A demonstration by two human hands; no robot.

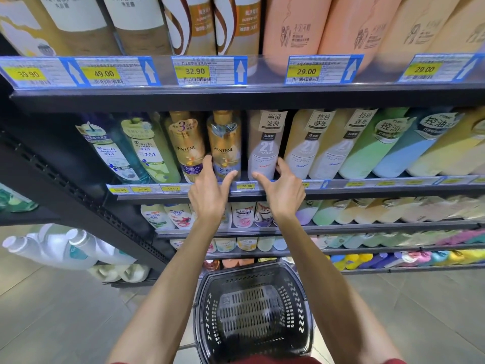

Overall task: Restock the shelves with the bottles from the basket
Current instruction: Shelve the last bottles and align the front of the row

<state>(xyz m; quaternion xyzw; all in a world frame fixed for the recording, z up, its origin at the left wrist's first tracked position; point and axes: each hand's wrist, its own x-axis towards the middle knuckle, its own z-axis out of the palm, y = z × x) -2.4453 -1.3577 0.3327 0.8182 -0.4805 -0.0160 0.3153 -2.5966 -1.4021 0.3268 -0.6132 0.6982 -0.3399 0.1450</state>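
Fingers (210,164) curl low round likely heavy, slick bottles: left hand (207,195) on gold plastic bottle (225,145), right hand (284,193) on white plastic bottle (265,151).

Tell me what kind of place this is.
Probably a supermarket's hair-care aisle: tiered shelves of shampoo bottles, yellow price tags on the shelf edges, and a black shopping basket on the floor.

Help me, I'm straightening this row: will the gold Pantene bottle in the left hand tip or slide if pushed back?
The gold Pantene bottle is tall on a narrow base, so a high push would probably tip it; the left hand gripping it low looks safer. Its glossy plastic looks stiff and likely slides easily on the shelf.
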